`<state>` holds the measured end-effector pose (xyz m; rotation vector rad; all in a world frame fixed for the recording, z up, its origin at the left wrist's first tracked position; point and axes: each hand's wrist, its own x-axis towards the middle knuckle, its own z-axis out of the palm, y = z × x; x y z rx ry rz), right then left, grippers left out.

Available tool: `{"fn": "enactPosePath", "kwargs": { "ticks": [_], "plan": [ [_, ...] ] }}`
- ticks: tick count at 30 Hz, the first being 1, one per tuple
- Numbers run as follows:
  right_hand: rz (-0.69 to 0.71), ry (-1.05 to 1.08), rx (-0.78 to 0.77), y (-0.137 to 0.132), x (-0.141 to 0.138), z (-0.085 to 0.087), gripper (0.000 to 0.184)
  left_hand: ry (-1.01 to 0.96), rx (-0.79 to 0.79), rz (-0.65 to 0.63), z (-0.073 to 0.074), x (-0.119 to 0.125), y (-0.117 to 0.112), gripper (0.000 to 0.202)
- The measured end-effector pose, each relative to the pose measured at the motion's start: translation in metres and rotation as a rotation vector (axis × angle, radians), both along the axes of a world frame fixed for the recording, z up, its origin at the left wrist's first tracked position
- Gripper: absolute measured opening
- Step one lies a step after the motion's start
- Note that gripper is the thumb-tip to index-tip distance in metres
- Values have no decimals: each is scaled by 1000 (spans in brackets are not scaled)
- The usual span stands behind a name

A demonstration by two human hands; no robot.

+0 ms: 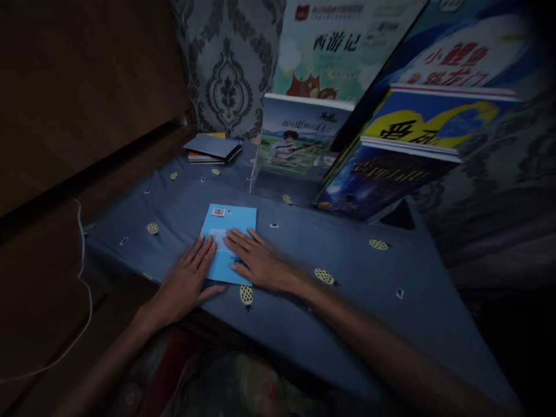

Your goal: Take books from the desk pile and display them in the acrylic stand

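Observation:
A thin light-blue book [232, 223] lies back cover up, barcode at its far edge, on a blue-grey cloth [347, 266] with yellow spots. My left hand [187, 279] lies flat with fingers stretched out, its fingertips on the book's left edge. On the book's near right part rests my right hand [257, 259], also flat, fingers together and extended. Neither hand holds anything.
Behind the book an illustrated book [299, 139] stands upright, with several larger picture books [412, 139] leaning and stacked to the right. A small pile of books [212, 148] lies at the back left. A wooden panel [78, 75] and a white cable [82, 243] run along the left.

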<state>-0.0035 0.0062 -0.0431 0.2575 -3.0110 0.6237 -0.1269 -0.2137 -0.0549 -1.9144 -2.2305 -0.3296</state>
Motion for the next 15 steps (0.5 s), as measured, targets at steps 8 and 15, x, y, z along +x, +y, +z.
{"fn": "enactPosePath", "kwargs": {
  "ticks": [8, 15],
  "plan": [
    [99, -56, -156, -11, 48, 11, 90, -22, -7, -98, -1, 13, -17, 124],
    [175, -88, -264, -24, 91, 18, 92, -48, 5, -151, -10, 26, -42, 75]
  ]
}}
